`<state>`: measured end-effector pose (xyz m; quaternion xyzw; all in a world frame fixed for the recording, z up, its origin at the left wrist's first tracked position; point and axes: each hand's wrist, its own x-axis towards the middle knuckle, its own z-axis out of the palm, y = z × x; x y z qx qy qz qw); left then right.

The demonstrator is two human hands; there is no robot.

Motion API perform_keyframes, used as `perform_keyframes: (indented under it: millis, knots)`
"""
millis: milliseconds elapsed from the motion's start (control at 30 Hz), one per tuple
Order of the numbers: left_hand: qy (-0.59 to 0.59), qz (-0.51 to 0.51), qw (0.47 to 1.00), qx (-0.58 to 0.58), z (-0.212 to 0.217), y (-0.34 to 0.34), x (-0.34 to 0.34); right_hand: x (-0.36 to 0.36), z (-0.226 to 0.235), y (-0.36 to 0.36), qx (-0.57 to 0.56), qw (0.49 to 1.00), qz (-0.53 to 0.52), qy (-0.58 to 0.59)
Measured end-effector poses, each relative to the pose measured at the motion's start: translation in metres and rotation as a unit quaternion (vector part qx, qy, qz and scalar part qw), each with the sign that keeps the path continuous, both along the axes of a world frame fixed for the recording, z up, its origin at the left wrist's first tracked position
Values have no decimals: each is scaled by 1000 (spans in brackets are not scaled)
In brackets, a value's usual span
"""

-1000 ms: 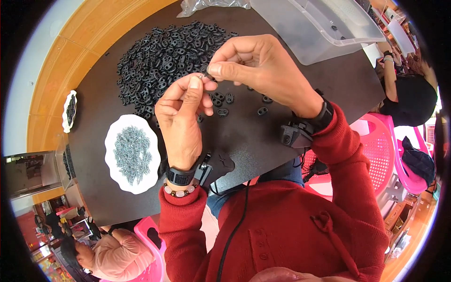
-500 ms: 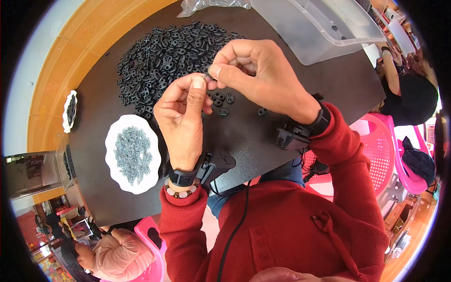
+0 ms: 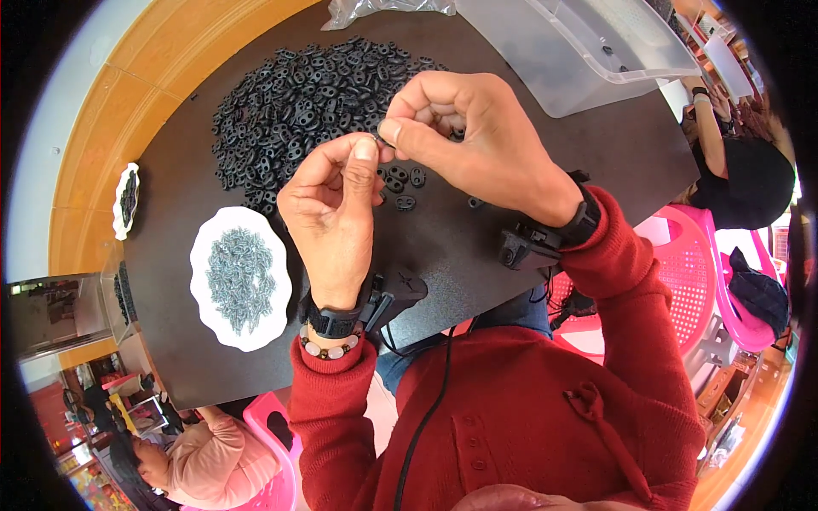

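My left hand (image 3: 334, 200) and my right hand (image 3: 473, 140) meet fingertip to fingertip above the table, both closed in a pinch. A tiny dark piece shows between them, but the fingers cover most of it and its kind cannot be told. Just behind and below the fingertips lies a large heap of black two-hole cord locks (image 3: 290, 115). Several loose cord locks (image 3: 406, 203) lie close under my hands. Left of my left wrist, a white scalloped plate (image 3: 203, 294) holds a mound of small silvery metal springs (image 3: 240, 277).
A clear plastic bin (image 3: 562, 89) stands at the back right of the dark table (image 3: 375, 349), near a clear plastic bag (image 3: 383, 10). Another white dish (image 3: 122, 226) with dark pieces sits at the far left. People sit at the lower left (image 3: 217, 456) and right (image 3: 741, 166).
My hands keep the same pinch in nearly the same place. My left wrist has turned slightly, and the small piece between the fingertips is more covered than before.
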<state>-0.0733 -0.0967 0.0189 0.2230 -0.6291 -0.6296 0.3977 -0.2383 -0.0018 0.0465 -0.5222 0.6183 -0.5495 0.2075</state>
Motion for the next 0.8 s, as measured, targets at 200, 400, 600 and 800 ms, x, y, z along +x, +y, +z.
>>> perform_keyframes:
  millis: [200,400,600,800]
  knots:
    - [-20,27,999,-10,1,4,-1,0,-2,1,-18,999,-3,39]
    - [-50,36,998,-27,-2,7,1,3,0,1,-2,998,3,65]
    - [-26,37,999,-6,1,8,-1,-3,-5,-3,25,998,35,-46]
    - [-7,22,1000,12,-1,5,3,-8,-1,-3,58,992,43,-99]
